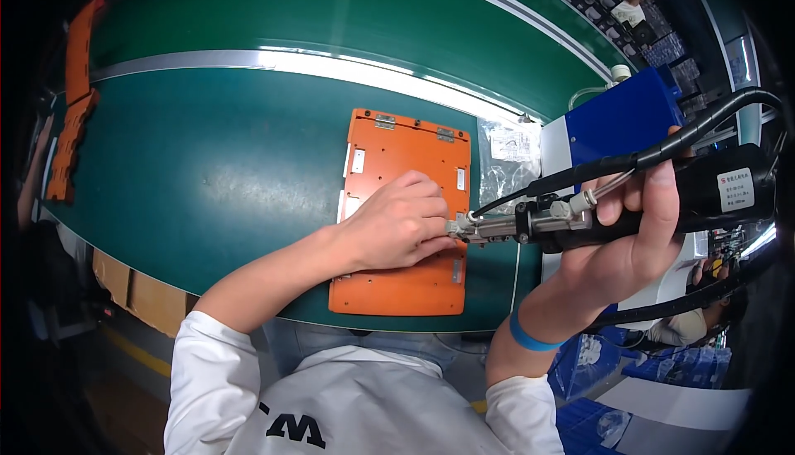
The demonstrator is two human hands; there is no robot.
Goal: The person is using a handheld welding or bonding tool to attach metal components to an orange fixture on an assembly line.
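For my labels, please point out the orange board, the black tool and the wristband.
Orange board point(404, 153), head view: bare upper part.
Black tool point(701, 196), head view: thick body.
Wristband point(531, 341), head view: middle of the band.

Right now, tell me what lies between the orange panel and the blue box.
The head view shows a clear plastic bag there, on the green table; lower in the picture, the handheld tool crosses the gap.

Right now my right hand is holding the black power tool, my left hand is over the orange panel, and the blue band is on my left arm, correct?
Not quite: the blue band is on your right arm, not the left, as the head view shows. The rest stands: your right hand holds the black power tool, and your left hand is over the orange panel.
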